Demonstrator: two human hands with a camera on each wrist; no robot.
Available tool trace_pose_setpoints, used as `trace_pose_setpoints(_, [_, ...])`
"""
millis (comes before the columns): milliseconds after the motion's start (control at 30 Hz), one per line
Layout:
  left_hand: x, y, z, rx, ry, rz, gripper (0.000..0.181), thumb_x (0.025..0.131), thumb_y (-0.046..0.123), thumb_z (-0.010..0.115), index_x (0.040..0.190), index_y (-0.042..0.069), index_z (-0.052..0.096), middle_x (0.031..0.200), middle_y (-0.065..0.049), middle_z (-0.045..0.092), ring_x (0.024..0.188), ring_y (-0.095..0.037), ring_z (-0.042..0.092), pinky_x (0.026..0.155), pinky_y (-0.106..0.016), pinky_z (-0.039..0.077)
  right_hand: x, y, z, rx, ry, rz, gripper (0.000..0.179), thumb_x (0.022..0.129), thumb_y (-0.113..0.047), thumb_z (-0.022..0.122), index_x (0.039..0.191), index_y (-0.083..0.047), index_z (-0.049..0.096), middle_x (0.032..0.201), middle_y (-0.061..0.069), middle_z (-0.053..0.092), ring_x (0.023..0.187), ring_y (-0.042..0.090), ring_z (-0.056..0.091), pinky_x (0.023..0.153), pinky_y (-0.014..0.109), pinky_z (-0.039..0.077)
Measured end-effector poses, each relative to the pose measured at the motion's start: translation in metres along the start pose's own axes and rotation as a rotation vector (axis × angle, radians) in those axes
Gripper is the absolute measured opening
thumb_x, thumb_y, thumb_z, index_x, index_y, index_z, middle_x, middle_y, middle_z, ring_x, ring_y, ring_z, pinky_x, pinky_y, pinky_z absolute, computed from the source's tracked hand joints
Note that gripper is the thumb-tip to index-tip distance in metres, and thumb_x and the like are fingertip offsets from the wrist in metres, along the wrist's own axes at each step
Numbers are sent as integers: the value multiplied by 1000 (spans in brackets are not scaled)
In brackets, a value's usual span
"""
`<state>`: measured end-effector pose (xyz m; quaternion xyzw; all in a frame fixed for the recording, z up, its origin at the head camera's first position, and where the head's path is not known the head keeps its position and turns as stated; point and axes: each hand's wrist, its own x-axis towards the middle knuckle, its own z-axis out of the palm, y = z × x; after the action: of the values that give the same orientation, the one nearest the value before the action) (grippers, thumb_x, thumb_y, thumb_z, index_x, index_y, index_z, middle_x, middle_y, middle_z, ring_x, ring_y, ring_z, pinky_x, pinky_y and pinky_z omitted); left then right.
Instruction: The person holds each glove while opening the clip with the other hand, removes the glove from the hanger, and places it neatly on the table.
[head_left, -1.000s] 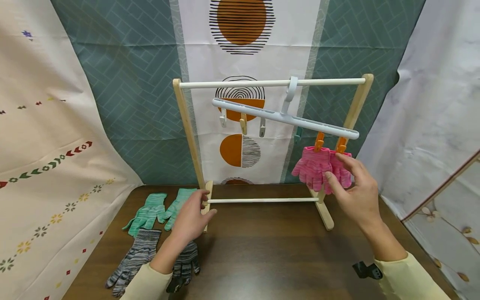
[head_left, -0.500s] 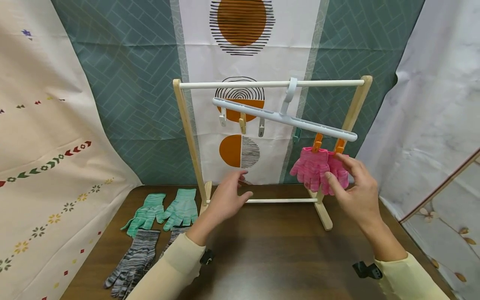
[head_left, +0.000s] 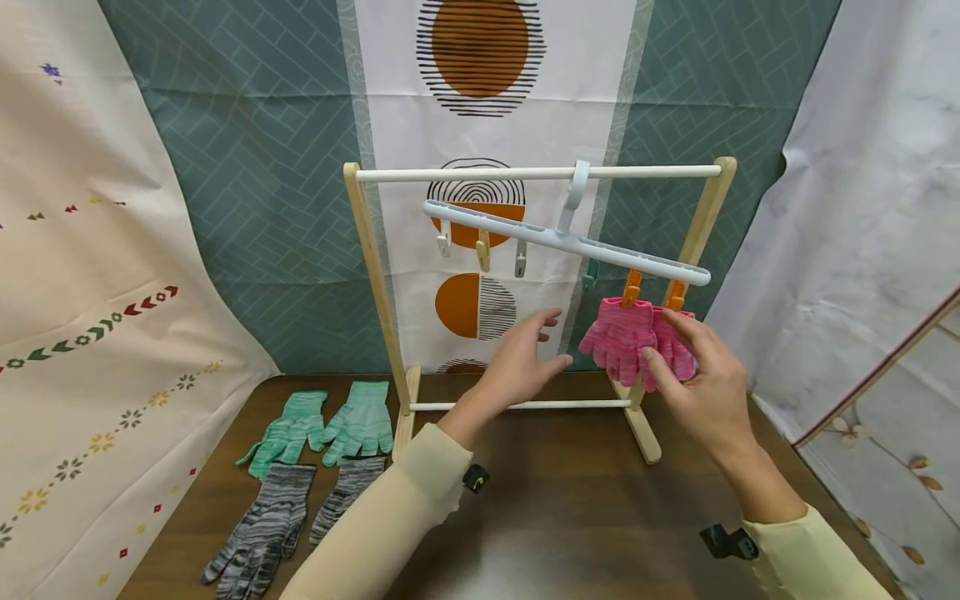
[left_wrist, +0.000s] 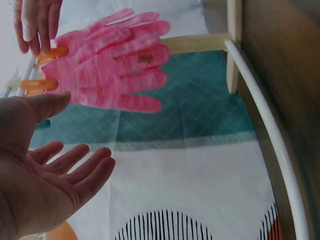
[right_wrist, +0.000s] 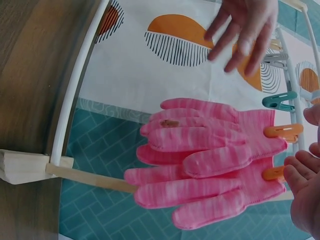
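Note:
Two pink gloves hang by their cuffs from orange clips at the low right end of a tilted pale clip hanger. My right hand is beside the right-hand glove, its fingers close to that glove's orange clip; whether they touch it I cannot tell. Its thumb and fingers stand apart. To the left of the gloves, my left hand is in the air with thumb and fingers spread, holding nothing. The left wrist view shows its palm below the gloves.
The hanger hooks over the top bar of a wooden rack. White, yellow, grey and green clips hang unloaded. On the table's left lie two green gloves and two grey striped gloves, one partly behind my left sleeve.
My left hand has moved right and up, from the rack's left leg towards the pink gloves. The right hand stays almost in place beside them.

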<state>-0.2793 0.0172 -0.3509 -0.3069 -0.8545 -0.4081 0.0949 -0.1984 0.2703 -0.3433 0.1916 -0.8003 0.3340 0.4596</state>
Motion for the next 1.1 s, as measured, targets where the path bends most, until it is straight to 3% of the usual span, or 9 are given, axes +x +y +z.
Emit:
trace_pose_setpoints(267, [32, 17, 17, -203, -46, -15, 68, 103, 21, 74, 160, 5, 42, 158, -11, 52, 139, -28, 55, 111, -41, 49, 3, -1, 3, 9, -7, -9, 65, 81, 3, 88, 142, -2, 66, 133, 17, 70, 113, 42, 70, 102, 12, 45])
trace_pose_setpoints(500, [50, 24, 31, -324, -73, -27, 59, 104, 17, 71, 157, 3, 47, 148, -15, 62, 135, -26, 61, 106, -30, 51, 6, -2, 8, 44, -26, -16, 65, 83, 5, 86, 144, 1, 63, 132, 20, 70, 114, 43, 71, 100, 14, 48])
trace_pose_setpoints(767, [50, 28, 38, -412, -93, -28, 46, 106, 15, 69, 147, -2, 56, 130, -17, 71, 111, -19, 71, 87, -23, 57, 8, -4, 10, 9, -45, 5, 66, 86, 2, 84, 148, -3, 61, 136, 19, 68, 118, 41, 69, 99, 11, 46])
trace_pose_setpoints(1100, [40, 31, 36, -509, -114, -63, 38, 108, 21, 67, 140, 2, 66, 125, -7, 73, 103, -8, 68, 85, -23, 57, 15, -14, 17, 19, -88, 65, 62, 93, -5, 81, 150, 1, 57, 142, 22, 65, 125, 41, 66, 101, 9, 41])
